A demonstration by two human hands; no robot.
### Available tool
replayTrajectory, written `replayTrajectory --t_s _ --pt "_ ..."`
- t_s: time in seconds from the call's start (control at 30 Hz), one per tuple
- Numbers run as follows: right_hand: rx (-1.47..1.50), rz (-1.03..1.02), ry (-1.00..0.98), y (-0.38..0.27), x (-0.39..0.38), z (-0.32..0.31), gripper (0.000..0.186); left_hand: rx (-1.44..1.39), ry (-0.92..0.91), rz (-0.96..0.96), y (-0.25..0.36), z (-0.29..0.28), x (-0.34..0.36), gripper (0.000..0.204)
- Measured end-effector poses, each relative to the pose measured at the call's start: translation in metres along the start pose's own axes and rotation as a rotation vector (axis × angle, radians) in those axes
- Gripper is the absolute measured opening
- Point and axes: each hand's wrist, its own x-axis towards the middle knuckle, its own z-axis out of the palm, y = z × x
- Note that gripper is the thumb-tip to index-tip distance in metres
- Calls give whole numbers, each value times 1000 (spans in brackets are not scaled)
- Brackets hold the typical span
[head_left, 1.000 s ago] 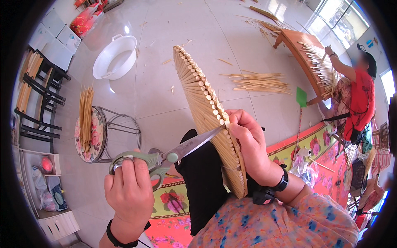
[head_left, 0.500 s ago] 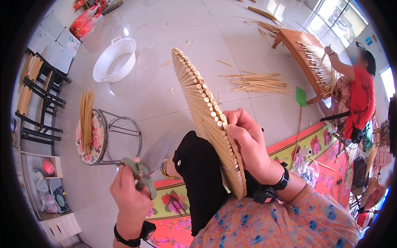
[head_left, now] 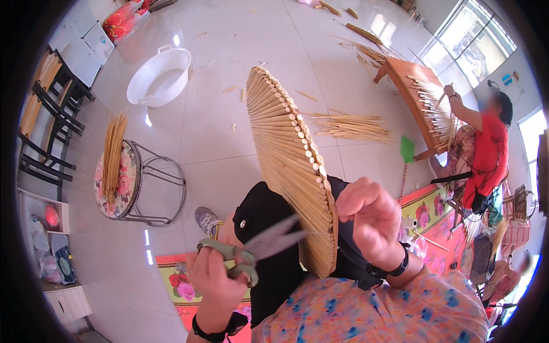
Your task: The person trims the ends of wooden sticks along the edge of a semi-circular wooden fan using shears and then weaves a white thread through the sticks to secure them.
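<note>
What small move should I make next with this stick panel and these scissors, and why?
I'd probably steady the rim of the stick panel with your right hand before any snip: its fingers curl loosely beside the rim with no clear grip, while the green-handled scissors in your left hand have parted blades close to the panel.

Scissor blades (head_left: 272, 238) blurred, patterned garment (head_left: 372, 311) cropped below
</note>
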Motion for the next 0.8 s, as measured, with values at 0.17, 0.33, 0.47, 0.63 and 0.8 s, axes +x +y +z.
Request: replayTrajectory --t_s 0.17,0.33,0.47,0.63,0.8 --pt "-308 -154 -91 -15 -3 0 42 111 87 204 24 13 10 51" --pt "-400 16 137 -27 -15 0 9 223 148 267 27 18 7 35" --pt "-67 -19 355 -19 4 -24 7 218 87 200 12 9 6 42" --pt "-308 298 285 -3 20 4 13 322 40 109 -4 -9 24 41" --pt "-1 507 206 18 19 9 15 353 -68 91 -3 -28 42 46"
